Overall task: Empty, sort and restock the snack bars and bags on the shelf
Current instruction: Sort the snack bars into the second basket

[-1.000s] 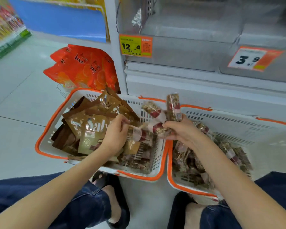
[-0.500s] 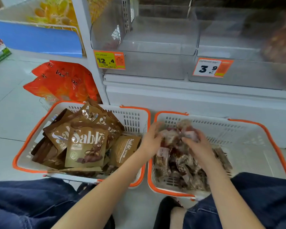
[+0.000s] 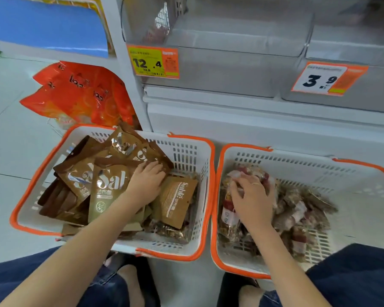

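Baskets sit side by side on the floor below the shelf [image 3: 242,116]: the left basket [image 3: 187,151] holds brown Sablé snack bags [image 3: 108,187], the right basket [image 3: 341,171] clear-wrapped snack bars [image 3: 297,209]. The left hand [image 3: 145,185] lies on the bags, fingers straight; the right hand [image 3: 252,196] rests on the bars at that basket's left side, fingers loosely spread, gripping nothing.
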The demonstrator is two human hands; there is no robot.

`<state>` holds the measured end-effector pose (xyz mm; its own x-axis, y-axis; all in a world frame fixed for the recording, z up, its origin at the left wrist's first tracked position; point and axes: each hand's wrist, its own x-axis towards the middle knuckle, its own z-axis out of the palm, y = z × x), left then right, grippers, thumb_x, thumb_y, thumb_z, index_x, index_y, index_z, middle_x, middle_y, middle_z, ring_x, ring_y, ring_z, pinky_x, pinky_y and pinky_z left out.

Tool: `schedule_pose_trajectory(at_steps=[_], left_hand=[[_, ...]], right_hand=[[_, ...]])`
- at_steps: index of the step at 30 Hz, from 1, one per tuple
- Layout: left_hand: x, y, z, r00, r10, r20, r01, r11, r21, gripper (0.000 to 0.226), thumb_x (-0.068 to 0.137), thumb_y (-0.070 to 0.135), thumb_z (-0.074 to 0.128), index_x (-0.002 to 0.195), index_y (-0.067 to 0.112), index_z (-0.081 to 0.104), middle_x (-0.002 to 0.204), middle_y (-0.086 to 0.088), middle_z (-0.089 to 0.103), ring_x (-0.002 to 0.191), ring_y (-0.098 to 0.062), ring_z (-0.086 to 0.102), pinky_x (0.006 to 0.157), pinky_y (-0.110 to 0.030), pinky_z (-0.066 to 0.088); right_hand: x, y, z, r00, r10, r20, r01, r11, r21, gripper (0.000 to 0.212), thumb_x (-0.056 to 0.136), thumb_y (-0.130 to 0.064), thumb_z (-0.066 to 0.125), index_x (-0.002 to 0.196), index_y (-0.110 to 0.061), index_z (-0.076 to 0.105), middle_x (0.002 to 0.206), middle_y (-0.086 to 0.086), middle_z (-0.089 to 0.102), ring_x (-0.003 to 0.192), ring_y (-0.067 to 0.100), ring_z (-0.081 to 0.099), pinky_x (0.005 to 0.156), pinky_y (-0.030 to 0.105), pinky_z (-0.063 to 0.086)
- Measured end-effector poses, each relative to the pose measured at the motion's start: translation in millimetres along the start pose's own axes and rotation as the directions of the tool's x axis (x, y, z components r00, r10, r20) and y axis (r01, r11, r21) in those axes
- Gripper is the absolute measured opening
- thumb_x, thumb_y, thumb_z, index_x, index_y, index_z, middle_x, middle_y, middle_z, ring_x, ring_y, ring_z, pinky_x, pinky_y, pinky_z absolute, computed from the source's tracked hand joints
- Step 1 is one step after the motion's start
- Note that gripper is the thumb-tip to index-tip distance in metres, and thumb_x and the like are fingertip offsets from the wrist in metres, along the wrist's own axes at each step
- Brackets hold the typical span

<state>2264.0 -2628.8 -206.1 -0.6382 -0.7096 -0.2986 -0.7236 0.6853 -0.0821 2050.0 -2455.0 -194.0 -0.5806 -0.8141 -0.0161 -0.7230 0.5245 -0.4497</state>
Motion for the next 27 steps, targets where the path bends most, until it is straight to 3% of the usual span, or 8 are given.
schedule_pose_trajectory(at_steps=[2, 5, 10, 14, 17, 20, 23, 27], left_hand=[[21.4, -14.5, 8.6, 0.999, -0.012, 0.03, 0.007, 0.987, 0.16, 0.058, 0.095, 0.027, 0.046, 0.149, 0.02, 0.024, 0.159, -0.003, 0.012, 0.148, -0.019, 0.002, 0.118, -0.045, -0.001], [53.6, -38.7, 15.4, 1.0, -0.018, 0.007, 0.015, 0.947, 0.32, 0.07, 0.092, 0.032, 0.05, 0.151, 0.016, 0.015, 0.16, -0.007, 0.008, 0.148, -0.023, 0.0, 0.116, -0.05, -0.005], [89.4, -54.7, 21.3, 0.989, -0.105, -0.099, 0.121, 0.979, 0.166, 0.076, 0.086, 0.038, 0.062, 0.145, 0.009, 0.024, 0.151, -0.01, 0.025, 0.142, -0.028, 0.019, 0.111, -0.048, 0.027], [86.0, -59.8, 47.0, 0.968, -0.246, -0.043, 0.245, 0.969, -0.022, 0.086, 0.074, 0.041, 0.075, 0.141, 0.013, 0.028, 0.145, -0.015, 0.029, 0.133, -0.037, 0.026, 0.092, -0.047, 0.047], [77.8, -73.1, 57.6, 0.885, -0.461, -0.07, 0.426, 0.86, -0.283, 0.089, 0.069, 0.034, 0.081, 0.137, 0.004, 0.032, 0.139, -0.023, 0.034, 0.127, -0.044, 0.034, 0.093, -0.052, 0.043], [80.6, -78.8, 59.8, 0.859, -0.505, -0.09, 0.437, 0.812, -0.386, 0.078, 0.072, 0.031, 0.079, 0.13, 0.001, 0.036, 0.133, -0.021, 0.041, 0.119, -0.041, 0.045, 0.096, -0.05, 0.04], [82.4, -86.8, 52.4, 0.847, -0.527, -0.071, 0.451, 0.782, -0.429, 0.06, 0.077, 0.03, 0.076, 0.119, 0.005, 0.042, 0.114, -0.016, 0.056, 0.103, -0.037, 0.056, 0.086, -0.047, 0.045], [57.8, -117.6, 28.9, 0.854, -0.52, 0.009, 0.458, 0.744, -0.487, 0.023, 0.08, 0.036, 0.072, 0.088, 0.014, 0.066, 0.073, 0.002, 0.06, 0.077, -0.026, 0.061, 0.061, -0.032, 0.044]], right_hand=[[0.8, -17.6, 5.6, 0.992, -0.034, -0.124, 0.037, 0.999, 0.017, 0.045, 0.091, -0.046, 0.031, 0.11, -0.027, 0.067, 0.13, -0.004, 0.06, 0.131, 0.018, 0.046, 0.117, 0.051, 0.005], [9.4, -51.3, 19.5, 0.973, -0.185, -0.136, 0.196, 0.978, 0.076, 0.036, 0.09, -0.035, 0.039, 0.113, -0.023, 0.065, 0.13, -0.004, 0.059, 0.132, 0.016, 0.042, 0.117, 0.045, 0.008], [37.0, -91.6, 71.5, 0.961, -0.267, 0.076, 0.242, 0.94, 0.242, 0.028, 0.09, -0.018, 0.05, 0.116, -0.023, 0.06, 0.124, -0.005, 0.058, 0.118, 0.013, 0.049, 0.103, 0.038, 0.041], [70.4, -108.3, 119.0, 0.917, -0.055, 0.396, -0.116, 0.91, 0.397, 0.037, 0.093, -0.014, 0.052, 0.128, -0.027, 0.049, 0.128, -0.003, 0.052, 0.087, 0.009, 0.059, 0.074, 0.025, 0.051], [99.1, -120.1, 154.2, 0.847, 0.16, 0.507, -0.439, 0.75, 0.495, 0.043, 0.092, -0.015, 0.056, 0.134, -0.019, 0.044, 0.134, 0.003, 0.049, 0.113, 0.017, 0.053, 0.087, 0.024, 0.043], [121.4, -130.4, 187.3, 0.71, 0.252, 0.658, -0.652, 0.588, 0.478, 0.054, 0.091, -0.015, 0.057, 0.14, -0.014, 0.036, 0.136, 0.007, 0.046, 0.122, 0.023, 0.048, 0.097, 0.028, 0.041], [129.8, -137.5, 211.3, 0.602, 0.281, 0.747, -0.78, 0.404, 0.477, 0.056, 0.09, -0.016, 0.057, 0.141, -0.015, 0.033, 0.138, 0.01, 0.044, 0.124, 0.026, 0.046, 0.107, 0.039, 0.041], [129.3, -137.6, 223.5, 0.621, 0.251, 0.742, -0.755, 0.448, 0.479, 0.045, 0.093, -0.016, 0.053, 0.136, -0.016, 0.038, 0.126, 0.005, 0.045, 0.119, 0.022, 0.045, 0.105, 0.034, 0.039]])
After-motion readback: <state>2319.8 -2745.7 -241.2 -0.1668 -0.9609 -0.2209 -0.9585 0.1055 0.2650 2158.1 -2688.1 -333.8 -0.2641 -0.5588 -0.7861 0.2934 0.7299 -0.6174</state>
